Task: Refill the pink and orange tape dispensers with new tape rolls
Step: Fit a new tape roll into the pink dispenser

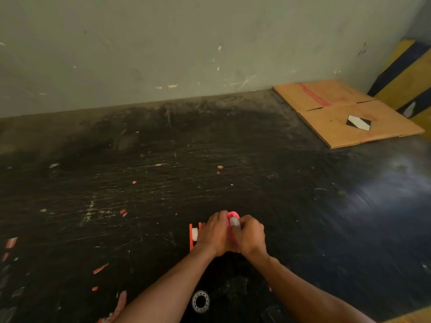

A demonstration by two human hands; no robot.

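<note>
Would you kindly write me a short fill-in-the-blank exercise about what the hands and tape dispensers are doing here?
1. Both hands, the left hand and the right hand, hold the ____ dispenser.
2. The orange dispenser sits to the ____ of the left hand.
3. A flattened ____ box lies by the wall.
4. The spare tape roll lies between the ____.

Missing words: pink; left; cardboard; forearms

Workshop: scuffed floor (163, 183), flattened cardboard (345, 113)

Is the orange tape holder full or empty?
Full, it seems: a white tape roll sits between the sides of the orange dispenser. The left hand hides the rest.
</note>
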